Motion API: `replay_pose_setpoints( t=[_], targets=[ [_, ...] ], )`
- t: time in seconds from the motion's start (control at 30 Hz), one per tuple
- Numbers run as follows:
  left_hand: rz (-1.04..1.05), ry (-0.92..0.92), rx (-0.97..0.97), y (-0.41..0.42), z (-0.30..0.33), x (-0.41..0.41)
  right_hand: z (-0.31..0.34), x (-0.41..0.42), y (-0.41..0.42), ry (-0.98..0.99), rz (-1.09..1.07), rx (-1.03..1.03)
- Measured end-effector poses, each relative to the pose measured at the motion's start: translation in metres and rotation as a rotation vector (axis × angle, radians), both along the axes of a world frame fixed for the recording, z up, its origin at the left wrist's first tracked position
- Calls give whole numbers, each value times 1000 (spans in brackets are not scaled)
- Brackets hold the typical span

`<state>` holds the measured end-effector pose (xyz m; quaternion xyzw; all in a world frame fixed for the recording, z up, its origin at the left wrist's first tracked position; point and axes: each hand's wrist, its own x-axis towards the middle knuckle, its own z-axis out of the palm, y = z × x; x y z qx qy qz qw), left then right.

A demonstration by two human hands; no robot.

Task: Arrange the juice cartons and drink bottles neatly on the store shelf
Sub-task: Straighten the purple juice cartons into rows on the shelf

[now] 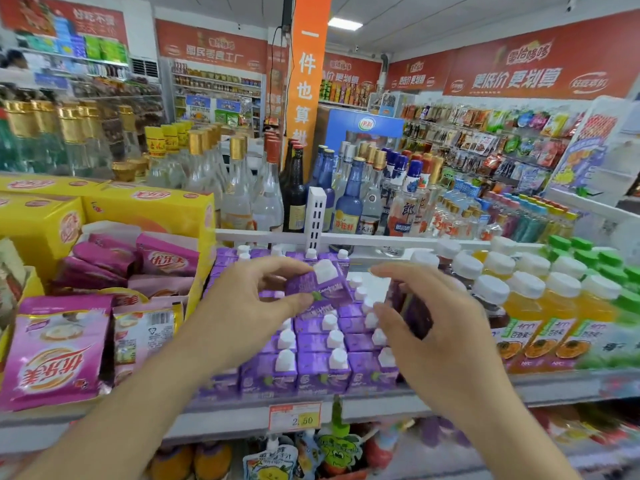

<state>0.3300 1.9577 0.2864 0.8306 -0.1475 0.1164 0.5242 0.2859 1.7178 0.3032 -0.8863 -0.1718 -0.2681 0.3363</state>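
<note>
Several small purple juice cartons (322,368) with white caps stand in rows on the middle of the shelf (381,407). My left hand (249,306) pinches one purple carton (322,285), tilted, just above the rows. My right hand (429,327) grips a dark purple drink bottle (412,306) at the right edge of the carton block; my fingers hide most of it. To the right stand orange juice bottles (550,317) with white caps and green-capped bottles (609,265).
Pink snack bags (59,355) and yellow boxes (149,209) fill the shelf to the left. Glass liquor bottles (242,188) stand behind a white rail (346,239). A price tag (296,415) hangs on the shelf front, with pouches (270,459) below.
</note>
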Motion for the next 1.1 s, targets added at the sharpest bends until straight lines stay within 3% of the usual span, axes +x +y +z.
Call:
replay_pose_setpoints(
  t=[0.17,0.47,0.83,1.1],
  targets=[
    [49,-66,154,-32,12,81,26,38,-34,-25,-74,-176],
    [58,68,376,-73,-17,182,16,80,-49,-2,-149,-417],
    [-12,170,677,-71,-39,189,9,86,-53,-40,-178,-387],
    [-59,184,743,-61,-29,165,13,83,-51,8,-166,-396]
  ],
)
